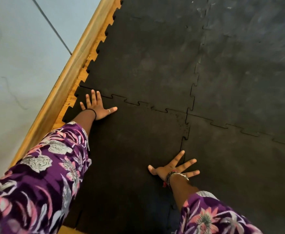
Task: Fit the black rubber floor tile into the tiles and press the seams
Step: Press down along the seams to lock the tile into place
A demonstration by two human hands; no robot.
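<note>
The black rubber floor tile (130, 146) lies flat in the near left part of the floor, its puzzle-edged teeth meshed with the neighbouring black tiles (146, 65). My left hand (96, 107) lies flat with fingers spread on the tile's far left corner, beside the far seam (146, 106). My right hand (173, 168) is pressed palm down, fingers spread, over the right-hand seam (186, 132) between this tile and the tile to its right (239, 166). Both hands hold nothing.
A wooden skirting board (67, 78) runs diagonally along the tiles' left edge, with a strip of bare wood floor (86, 70) showing between the teeth. A pale wall (20, 56) rises to the left. More dusty tiles (248, 65) stretch away to the right.
</note>
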